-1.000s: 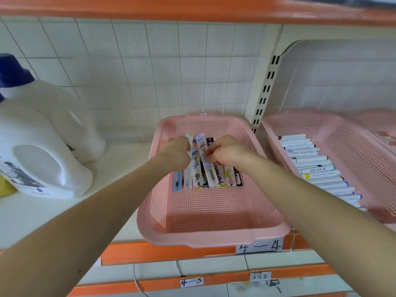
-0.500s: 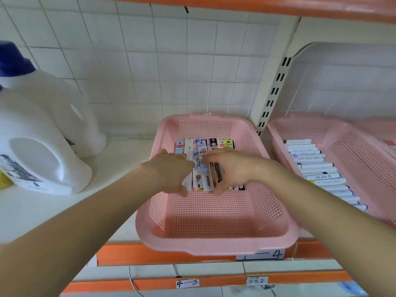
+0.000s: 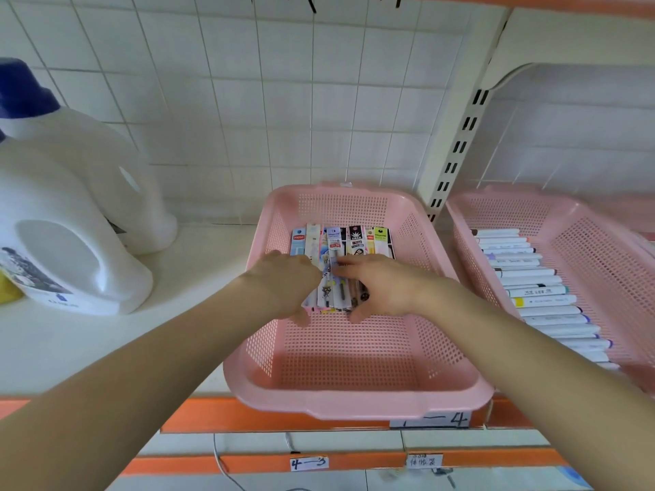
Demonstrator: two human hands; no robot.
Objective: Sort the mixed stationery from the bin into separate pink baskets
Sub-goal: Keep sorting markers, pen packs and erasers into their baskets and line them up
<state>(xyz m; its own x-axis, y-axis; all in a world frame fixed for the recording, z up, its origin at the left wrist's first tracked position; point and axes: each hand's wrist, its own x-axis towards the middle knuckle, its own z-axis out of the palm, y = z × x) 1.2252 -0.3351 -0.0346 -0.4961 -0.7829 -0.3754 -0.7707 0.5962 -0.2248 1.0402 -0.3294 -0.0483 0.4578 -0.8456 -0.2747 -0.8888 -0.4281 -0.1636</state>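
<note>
Left hand, right hand, straight fingers flat atop pen packets, middles out of sight.

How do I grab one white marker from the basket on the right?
Pinch a white marker by its right end, reaching down from the right basket's bare side. They lie flat, packed side by side along the left wall, so only those ends are free.

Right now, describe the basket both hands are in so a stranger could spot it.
On the shelf, big white jugs stand at left. The pink basket sits just right of them. Unlike the neighbouring basket of white markers, it holds flat printed packets.
</note>
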